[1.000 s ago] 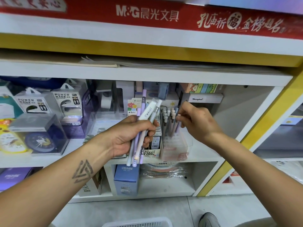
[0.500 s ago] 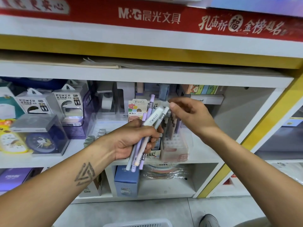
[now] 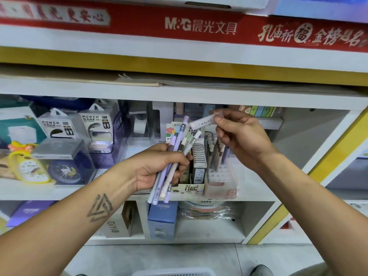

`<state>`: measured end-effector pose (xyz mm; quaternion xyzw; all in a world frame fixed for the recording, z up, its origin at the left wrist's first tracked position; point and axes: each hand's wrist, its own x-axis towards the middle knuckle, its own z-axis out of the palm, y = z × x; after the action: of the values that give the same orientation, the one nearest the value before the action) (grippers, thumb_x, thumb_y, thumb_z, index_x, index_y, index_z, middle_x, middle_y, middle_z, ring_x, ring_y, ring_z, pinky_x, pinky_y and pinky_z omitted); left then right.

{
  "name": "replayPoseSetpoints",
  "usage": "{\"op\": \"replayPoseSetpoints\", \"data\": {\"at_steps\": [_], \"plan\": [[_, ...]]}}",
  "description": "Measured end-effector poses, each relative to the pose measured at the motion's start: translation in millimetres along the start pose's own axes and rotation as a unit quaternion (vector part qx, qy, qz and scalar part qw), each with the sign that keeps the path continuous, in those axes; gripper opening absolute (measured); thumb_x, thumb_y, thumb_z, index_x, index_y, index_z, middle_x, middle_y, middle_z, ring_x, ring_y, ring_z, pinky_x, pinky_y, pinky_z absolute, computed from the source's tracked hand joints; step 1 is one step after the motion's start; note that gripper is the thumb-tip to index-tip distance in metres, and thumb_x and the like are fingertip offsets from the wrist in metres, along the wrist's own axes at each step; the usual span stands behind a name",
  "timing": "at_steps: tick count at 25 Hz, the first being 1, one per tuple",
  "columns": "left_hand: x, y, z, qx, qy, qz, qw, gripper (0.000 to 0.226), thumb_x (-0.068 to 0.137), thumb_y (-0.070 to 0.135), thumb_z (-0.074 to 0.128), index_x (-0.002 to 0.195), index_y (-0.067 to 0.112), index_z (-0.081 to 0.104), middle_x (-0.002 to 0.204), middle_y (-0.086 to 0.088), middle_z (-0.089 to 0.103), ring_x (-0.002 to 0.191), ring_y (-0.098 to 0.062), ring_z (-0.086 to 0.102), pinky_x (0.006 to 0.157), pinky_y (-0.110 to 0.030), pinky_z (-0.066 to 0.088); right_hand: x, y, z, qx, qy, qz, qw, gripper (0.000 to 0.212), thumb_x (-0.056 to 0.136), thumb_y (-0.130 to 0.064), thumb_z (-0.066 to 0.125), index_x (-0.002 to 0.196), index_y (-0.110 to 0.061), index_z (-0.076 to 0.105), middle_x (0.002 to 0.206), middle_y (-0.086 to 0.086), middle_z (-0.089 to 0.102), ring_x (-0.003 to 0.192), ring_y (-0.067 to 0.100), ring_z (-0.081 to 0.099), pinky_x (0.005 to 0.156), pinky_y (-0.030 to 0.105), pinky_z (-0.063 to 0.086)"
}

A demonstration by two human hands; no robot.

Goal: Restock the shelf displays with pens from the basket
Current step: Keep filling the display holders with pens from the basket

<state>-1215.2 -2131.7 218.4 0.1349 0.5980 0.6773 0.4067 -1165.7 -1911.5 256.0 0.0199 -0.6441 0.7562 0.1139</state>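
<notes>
Head view, left hand: the left hand (image 3: pixel 157 166) is gripping a bundle of pens (image 3: pixel 172 156), fingers curled round the middle of the barrels, in front of the shelf (image 3: pixel 254 188).
Head view, bundle: the pens are fanning upward and to the right, purple, pale blue and white, their lower ends sticking out below the fist.
Head view, right hand: the right hand (image 3: pixel 243 138) is pinching a single pale pen (image 3: pixel 203 122) by one end between thumb and fingertips, holding it nearly level just above the bundle.
Head view, display: a clear pen display box (image 3: pixel 221 176) is sitting near the front edge of the shelf, under the right hand, with upright pens filling its rear rows.
Head view, neighbours: a lead refill carton (image 3: pixel 196 176) is standing touching the display's left side; power bank packs (image 3: pixel 95 130) are standing toward the shelf's left end.
Head view, basket: only the white rim of the basket (image 3: pixel 173 272) is showing, at the bottom edge of the frame.
</notes>
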Motion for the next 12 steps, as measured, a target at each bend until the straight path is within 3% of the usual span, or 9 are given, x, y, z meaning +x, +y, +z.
{"op": "replayPoseSetpoints", "data": {"at_steps": [5,8,12], "plan": [[-20,16,-38,-0.032,0.082,-0.001,0.996,0.030,0.070,0.002,0.071,0.100,0.002,0.066,0.062,-0.007,0.056,0.048,-0.017,0.050,0.045,-0.024,0.045,5,-2,9,-0.056,-0.072,0.023,0.996,0.019,0.089,-0.017,0.071,0.103,-0.004,0.071,0.076,0.014,0.067,0.062,0.018,0.056,0.050,0.022,0.042],[-32,20,-55,-0.048,0.122,0.004,0.991,0.014,0.079,0.001,0.066,0.093,0.004,0.067,0.062,-0.006,0.055,0.049,-0.017,0.050,0.046,-0.023,0.045,5,7,19,-0.244,-0.098,0.025,0.965,0.012,0.093,-0.011,0.067,0.105,-0.013,0.066,0.075,0.013,0.068,0.064,0.019,0.062,0.056,0.026,0.047],[-47,23,-73,-0.057,0.135,0.006,0.989,0.010,0.081,0.003,0.066,0.090,0.006,0.066,0.062,-0.004,0.056,0.048,-0.016,0.053,0.046,-0.024,0.047,4,17,38,-0.250,-0.106,0.007,0.962,0.012,0.091,-0.006,0.069,0.100,-0.008,0.061,0.080,0.017,0.074,0.064,0.021,0.065,0.056,0.026,0.051]]}}
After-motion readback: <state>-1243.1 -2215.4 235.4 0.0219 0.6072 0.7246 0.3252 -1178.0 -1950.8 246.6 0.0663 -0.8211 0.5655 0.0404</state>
